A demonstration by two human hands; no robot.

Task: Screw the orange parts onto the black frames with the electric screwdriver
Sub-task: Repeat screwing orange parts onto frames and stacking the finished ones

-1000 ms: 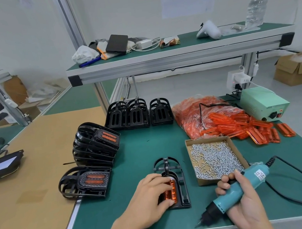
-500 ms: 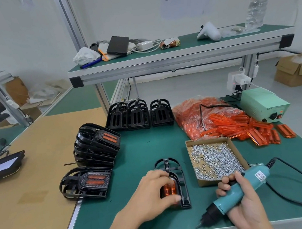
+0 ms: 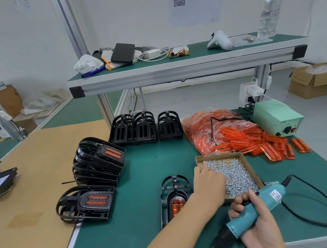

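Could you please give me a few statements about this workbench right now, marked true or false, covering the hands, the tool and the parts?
1. The left hand is reaching into the shallow cardboard box of small silver screws. True.
2. The right hand holds the teal electric screwdriver in its grip. True.
3. The screwdriver's tip is pressed into the black plastic frame in front of the person. False: the tip points down to the table edge, apart from that frame.
4. That frame has no orange part in it. False: a translucent orange insert sits in it.
5. The loose orange parts lie left of the screw box. False: they lie behind it and to its right.
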